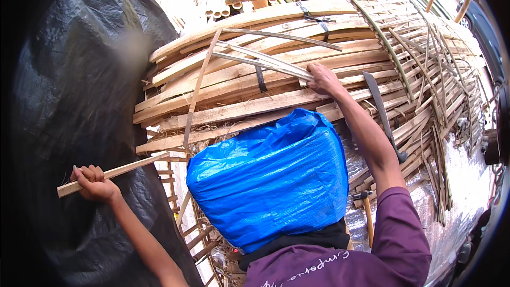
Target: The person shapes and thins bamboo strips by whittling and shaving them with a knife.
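My left hand (93, 180) is closed round one end of a pale wooden slat (138, 167), out in front of the black sheeting. The slat's other end reaches the near edge of the stacked bamboo slats (212, 114). My right hand (322, 79) is over the stack, fingers closed on the ends of thin bamboo strips (260, 59) that point up to the left. Its fingertips are partly hidden. Another narrow strip (203, 82) lies crosswise over the stack's left end. A blue plastic sheet (271, 180) covers my lap.
A machete (378, 103) lies on the slats right of my forearm. A hammer (366, 212) is beside my right sleeve. Black sheeting (79, 85) hangs at left. Loose thin strips (441, 95) pile up at right. Bamboo poles (218, 14) lie at the back.
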Demonstrator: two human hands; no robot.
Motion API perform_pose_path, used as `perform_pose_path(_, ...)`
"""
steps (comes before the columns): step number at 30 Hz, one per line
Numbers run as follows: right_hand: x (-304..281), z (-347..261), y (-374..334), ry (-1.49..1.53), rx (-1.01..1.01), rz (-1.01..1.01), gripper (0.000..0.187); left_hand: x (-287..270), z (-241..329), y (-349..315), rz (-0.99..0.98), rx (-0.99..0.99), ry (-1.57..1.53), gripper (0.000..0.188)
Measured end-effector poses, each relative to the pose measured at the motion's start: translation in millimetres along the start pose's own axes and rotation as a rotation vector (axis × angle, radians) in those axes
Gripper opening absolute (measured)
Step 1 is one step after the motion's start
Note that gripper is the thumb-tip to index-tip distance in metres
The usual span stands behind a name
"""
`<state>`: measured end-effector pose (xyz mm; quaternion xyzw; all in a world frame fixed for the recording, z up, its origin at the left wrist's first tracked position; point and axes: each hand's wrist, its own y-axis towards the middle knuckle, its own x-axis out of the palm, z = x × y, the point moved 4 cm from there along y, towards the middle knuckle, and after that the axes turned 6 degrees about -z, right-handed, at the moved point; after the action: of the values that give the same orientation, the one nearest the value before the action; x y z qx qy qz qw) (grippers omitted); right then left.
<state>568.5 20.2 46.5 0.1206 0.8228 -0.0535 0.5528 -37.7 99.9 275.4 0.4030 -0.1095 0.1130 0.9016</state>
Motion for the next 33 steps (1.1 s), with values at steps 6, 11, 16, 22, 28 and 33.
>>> perform_pose_path(6,-83,6,-22,0.199,0.127,0.072,0.031,-7,25,-1,0.048,0.017,0.070,0.030)
perform_pose_path(11,-127,58,-38,0.207,0.359,0.275,0.042,11,3,-11,0.049,-0.059,0.023,0.035)
perform_pose_path(16,-108,69,-8,0.280,0.538,0.385,0.045,31,-5,-9,0.010,-0.051,-0.038,0.032)
perform_pose_path(22,-69,72,42,0.338,0.576,0.406,0.043,40,2,1,-0.042,0.000,0.021,0.029)
perform_pose_path(28,-46,97,53,0.172,0.639,0.323,0.052,46,-6,-3,-0.046,-0.029,0.057,0.030)
perform_pose_path(33,-63,71,-23,-0.052,0.486,0.497,0.063,59,-2,0,0.011,-0.018,0.018,0.032)
